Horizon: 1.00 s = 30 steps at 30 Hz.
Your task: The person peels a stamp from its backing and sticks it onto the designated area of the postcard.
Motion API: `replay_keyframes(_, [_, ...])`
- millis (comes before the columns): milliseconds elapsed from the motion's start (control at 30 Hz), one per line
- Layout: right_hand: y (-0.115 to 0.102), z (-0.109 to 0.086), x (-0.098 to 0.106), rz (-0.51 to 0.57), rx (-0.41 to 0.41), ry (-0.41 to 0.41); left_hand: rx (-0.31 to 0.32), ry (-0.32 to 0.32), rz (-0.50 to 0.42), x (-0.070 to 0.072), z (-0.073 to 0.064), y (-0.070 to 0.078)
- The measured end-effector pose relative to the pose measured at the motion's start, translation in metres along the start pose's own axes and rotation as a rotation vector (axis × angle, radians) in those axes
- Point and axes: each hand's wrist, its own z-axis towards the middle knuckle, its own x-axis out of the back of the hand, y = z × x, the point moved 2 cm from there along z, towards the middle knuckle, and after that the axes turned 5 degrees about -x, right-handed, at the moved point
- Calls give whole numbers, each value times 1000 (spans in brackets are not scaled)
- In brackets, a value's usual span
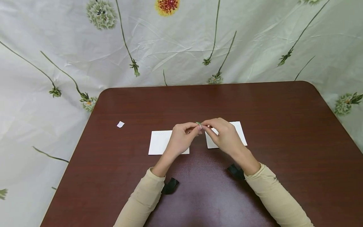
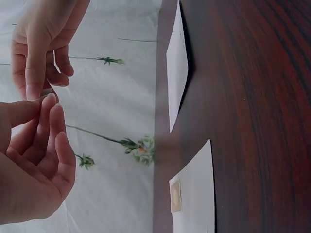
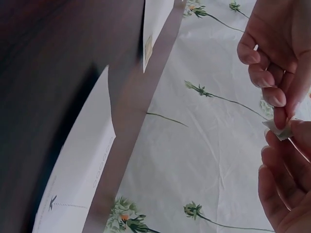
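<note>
Nearest the camera, two beige sleeves [image 1: 141,201] extend over the dark brown worktop [image 1: 283,142], each wrist carrying a black strap-mounted unit.

The left hand [image 1: 180,140] and the right hand [image 1: 224,135] meet above the worktop, between two envelopes. Both pinch one small item — a white scrap of paper with a green edge [image 1: 199,124]. Left grip: thumb and forefinger tips closed on the scrap, the remaining fingers loosely curled. Right grip: thumb and forefinger closed on the same scrap from the opposite side, the other fingers bent beneath. The right wrist view shows the scrap as a small folded white piece at the fingertips [image 3: 278,130]; what is printed on it cannot be told.

Below the hands lie the left white envelope [image 1: 158,142] and the right white envelope [image 1: 241,132], flat, side by side and apart. The left wrist view shows a small pale square near one envelope corner.

Further left, a tiny white paper piece [image 1: 120,124] lies alone on the worktop.

Behind the far edge hangs a pale floral cloth [image 1: 181,44] — creased, printed with long-stemmed flowers.
</note>
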Motion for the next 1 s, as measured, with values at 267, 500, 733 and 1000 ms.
replay_keyframes(267, [1,0,-2,-84,92,58,79,-14,-159,0,1,2])
replay_keyframes(500, [0,1,-4,-68,96,83,81,5,-159,0,3,3])
replay_keyframes(733, [0,0,-3,-58,67,80,75,6,-152,0,4,5])
replay_keyframes(1000, [3,0,-2,13,10,65,89,-13,-103,1,5,7])
